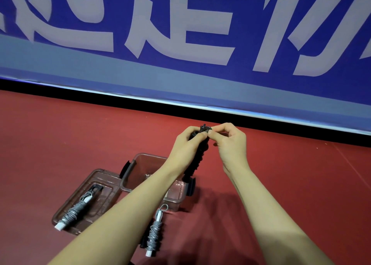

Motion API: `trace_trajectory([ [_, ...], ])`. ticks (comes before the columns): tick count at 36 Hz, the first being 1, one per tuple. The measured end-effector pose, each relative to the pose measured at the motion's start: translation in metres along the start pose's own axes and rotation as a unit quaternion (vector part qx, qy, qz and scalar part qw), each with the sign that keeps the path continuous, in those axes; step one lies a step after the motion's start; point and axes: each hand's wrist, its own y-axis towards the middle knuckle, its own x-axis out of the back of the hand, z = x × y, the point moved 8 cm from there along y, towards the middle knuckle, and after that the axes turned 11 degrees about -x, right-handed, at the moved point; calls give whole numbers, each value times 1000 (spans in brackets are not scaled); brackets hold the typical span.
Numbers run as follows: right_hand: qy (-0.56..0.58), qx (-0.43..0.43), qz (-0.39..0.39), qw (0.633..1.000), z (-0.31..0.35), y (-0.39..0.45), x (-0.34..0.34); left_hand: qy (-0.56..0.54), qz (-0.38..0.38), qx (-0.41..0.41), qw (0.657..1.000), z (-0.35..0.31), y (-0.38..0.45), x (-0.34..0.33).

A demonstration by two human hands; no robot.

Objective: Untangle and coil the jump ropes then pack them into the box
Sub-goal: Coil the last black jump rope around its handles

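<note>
— Where's the black rope (197,156)?
— Held up above the box (130,169). It's wound into a bundle whose long axis runs steeply down from the fingers toward the box's right end.
— And the hands?
— The left hand (187,144) curls round the top of the bundle; the right hand (230,142) pinches the end at the very top.
— Which one would lower it?
— Probably the left, it's nearer the box. Two grey ropes wait: one on the lid (66,208), one on the floor (281,174).
</note>
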Motion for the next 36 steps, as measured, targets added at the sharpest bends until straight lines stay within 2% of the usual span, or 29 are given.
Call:
trace_trajectory([
  [8,2,-11,55,998,-1,0,-4,3,-17,-35,999,-4,1,3],
  [19,30,-48,53,997,-6,0,-5,42,-19,-68,997,-9,4,7],
  [28,-14,-15,31,999,-1,2,-6,75,-26,-72,994,-8,3,10],
  [36,-2,11,82,997,1,0,-10,74,-30,-85,993,-15,3,12],
])
